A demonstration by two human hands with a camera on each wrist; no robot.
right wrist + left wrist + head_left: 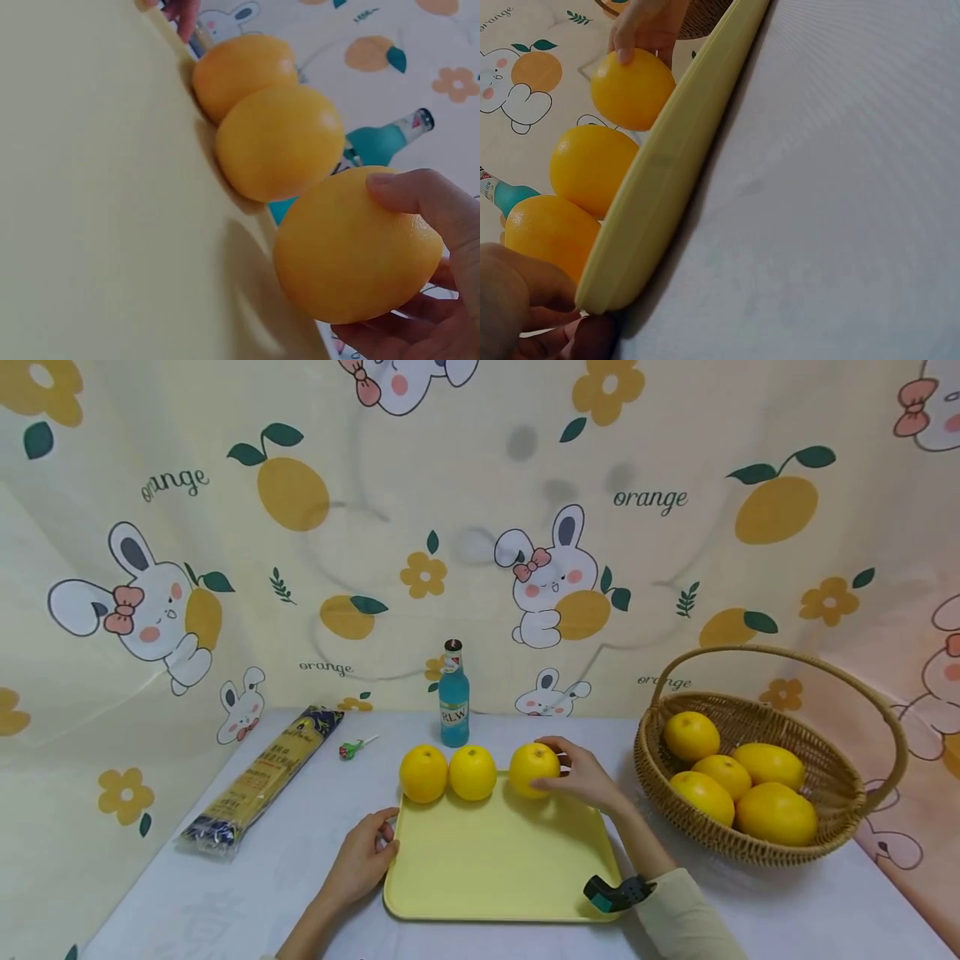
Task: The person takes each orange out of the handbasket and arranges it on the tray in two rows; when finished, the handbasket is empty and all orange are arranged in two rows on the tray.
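Note:
My right hand grips an orange over the far edge of the yellow tray. In the right wrist view, the thumb lies on top of that orange and the other fingers curl beneath. Two more oranges, a left one and a middle one, sit side by side along the tray's far rim, left of the held orange. At the tray's left side, my left hand pinches the rim near the far corner, seen close up in the left wrist view.
A wicker basket with a tall handle holds several yellow-orange fruits on the right. Behind the tray stands a blue bottle. A long yellow-and-navy packet and a small red-and-green flower-like item lie at left.

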